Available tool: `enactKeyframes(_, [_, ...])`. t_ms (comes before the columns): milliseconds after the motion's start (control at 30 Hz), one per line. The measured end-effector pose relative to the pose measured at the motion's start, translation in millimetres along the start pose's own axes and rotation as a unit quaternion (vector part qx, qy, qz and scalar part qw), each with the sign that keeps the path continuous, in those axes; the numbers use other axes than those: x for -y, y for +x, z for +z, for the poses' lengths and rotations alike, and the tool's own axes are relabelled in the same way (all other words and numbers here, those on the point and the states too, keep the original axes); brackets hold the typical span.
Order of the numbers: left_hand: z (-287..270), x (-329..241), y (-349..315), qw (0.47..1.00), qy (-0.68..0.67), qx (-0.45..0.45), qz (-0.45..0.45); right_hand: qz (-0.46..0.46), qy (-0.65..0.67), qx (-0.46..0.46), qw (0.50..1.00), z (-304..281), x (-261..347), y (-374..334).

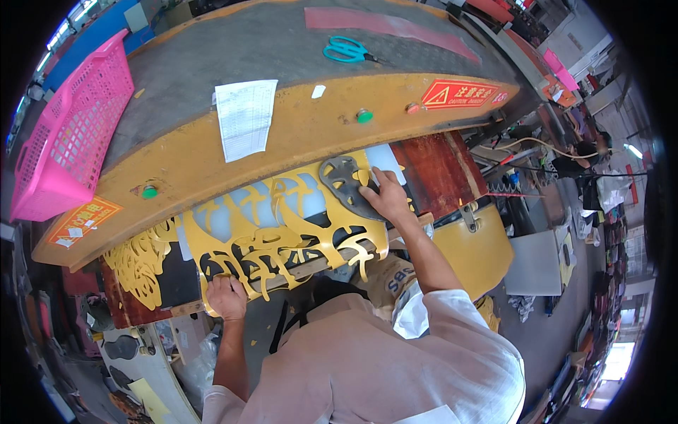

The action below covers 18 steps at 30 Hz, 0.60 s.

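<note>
A yellow sheet (304, 236) with rows of cut-out openings lies over the work surface, its near edge hanging down in strips. My left hand (227, 297) is closed on the near left corner of this sheet, fingers curled and partly hidden. At the sheet's right end sits a dark grey, sole-shaped cutting die (342, 185) with openings in it. My right hand (388, 197) grips the die's right side, its fingers at the upper openings. Yellow shows through those openings. Pale board (217, 220) is visible through the sheet's holes.
Above the work runs a machine's yellow beam (311, 121) with green buttons, warning labels and a paper sheet (245, 119). On top are teal-handled scissors (347, 49) and a pink basket (76, 131). Yellow cut pieces (141, 267) are heaped at left; a red-brown board (432, 172) lies right.
</note>
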<state>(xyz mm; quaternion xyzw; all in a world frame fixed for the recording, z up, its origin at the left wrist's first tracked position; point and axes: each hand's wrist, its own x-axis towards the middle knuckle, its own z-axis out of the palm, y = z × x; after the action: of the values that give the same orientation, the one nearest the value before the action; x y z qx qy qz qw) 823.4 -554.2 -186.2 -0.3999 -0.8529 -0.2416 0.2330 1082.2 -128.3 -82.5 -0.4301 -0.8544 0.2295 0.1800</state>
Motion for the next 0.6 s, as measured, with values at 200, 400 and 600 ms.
enactKeyframes(200, [-1,5,-14,0.998,-0.005,0.055,-0.033,0.024,-0.035,0.06,0.997,32,-21,46])
enactKeyframes(400, [-4,5,-13,0.997,-0.018,0.066,-0.028,0.213,-0.292,-0.055,0.931,-69,-69,65])
enactKeyframes(600, [-9,2,-3,0.996,-0.033,0.082,-0.031,-0.069,-0.065,0.084,0.992,13,-15,-13])
